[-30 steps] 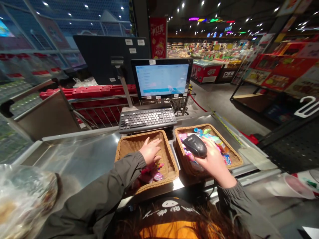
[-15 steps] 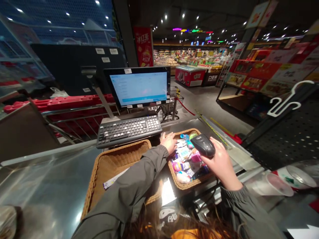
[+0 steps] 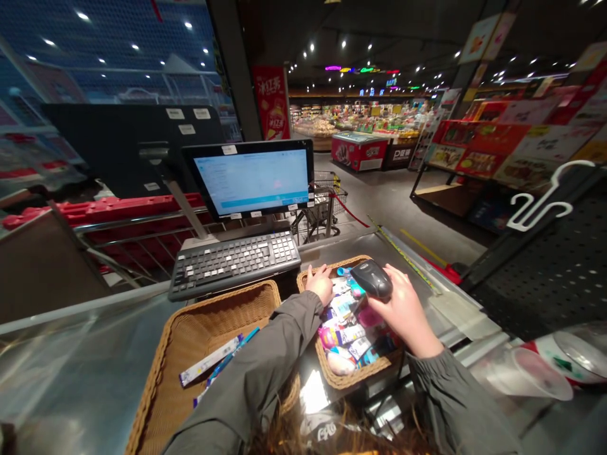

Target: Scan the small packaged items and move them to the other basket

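Note:
My right hand is wrapped round a black handheld barcode scanner, held over the smaller wicker basket. Small packaged goods in white, purple, pink and blue fill that basket. At its far left side is my left hand, fingers apart, touching or just above the goods; no item shows in it. To the left stands a larger wicker basket. Inside lie a long white-and-purple packet and a slim blue item, partly hidden by my left sleeve.
Beyond the baskets are a black keyboard and a lit monitor. A metal counter extends left. White hooks hang at right, above a clear plastic cup. A shopping cart stands behind the monitor.
The camera view has shifted slightly. More of the larger basket shows, including the slim blue item. Both hands remain at the smaller basket, and the scanner is still in my right hand.

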The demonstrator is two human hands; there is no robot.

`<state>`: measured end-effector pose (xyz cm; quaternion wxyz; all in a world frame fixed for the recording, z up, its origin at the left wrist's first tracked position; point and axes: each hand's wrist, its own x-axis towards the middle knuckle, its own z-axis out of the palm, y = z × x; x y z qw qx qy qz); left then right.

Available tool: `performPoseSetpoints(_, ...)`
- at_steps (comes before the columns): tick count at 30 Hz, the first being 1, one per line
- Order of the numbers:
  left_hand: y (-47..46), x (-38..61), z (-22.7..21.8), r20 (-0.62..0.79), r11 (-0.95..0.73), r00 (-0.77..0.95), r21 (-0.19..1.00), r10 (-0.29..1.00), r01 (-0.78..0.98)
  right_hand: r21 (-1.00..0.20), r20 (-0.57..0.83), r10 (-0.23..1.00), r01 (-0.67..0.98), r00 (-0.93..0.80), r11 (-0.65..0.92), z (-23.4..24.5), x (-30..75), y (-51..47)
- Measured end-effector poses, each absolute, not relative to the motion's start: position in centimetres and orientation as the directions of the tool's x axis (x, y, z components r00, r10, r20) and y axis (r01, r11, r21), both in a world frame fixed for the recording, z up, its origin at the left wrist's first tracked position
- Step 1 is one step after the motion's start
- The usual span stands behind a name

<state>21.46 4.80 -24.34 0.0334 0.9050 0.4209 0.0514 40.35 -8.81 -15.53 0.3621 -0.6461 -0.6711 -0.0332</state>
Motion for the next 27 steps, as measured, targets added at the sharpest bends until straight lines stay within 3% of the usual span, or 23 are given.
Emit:
performPoseSetpoints(13,4.7,21.1,-23.2,0.122,-0.728,0.718,0.082,0.685,0.681,-0.426,0.596,0.794,0.886,0.122,0.184,-14.5,40.3,-8.5)
performPoseSetpoints(18,4.3,17.9,-18.6,0.167,-0.719,0.704,0.048,0.690,0.694,-0.422,0.600,0.787,0.892,0.144,0.159,-14.7,40.6,-9.8)
performPoseSetpoints(27,1.4,9.4,-8.6,0.449,-0.628,0.578,-0.046,0.682,0.777,-0.396,0.642,0.766,0.870,0.033,0.294,-11.4,35.9,-9.9)
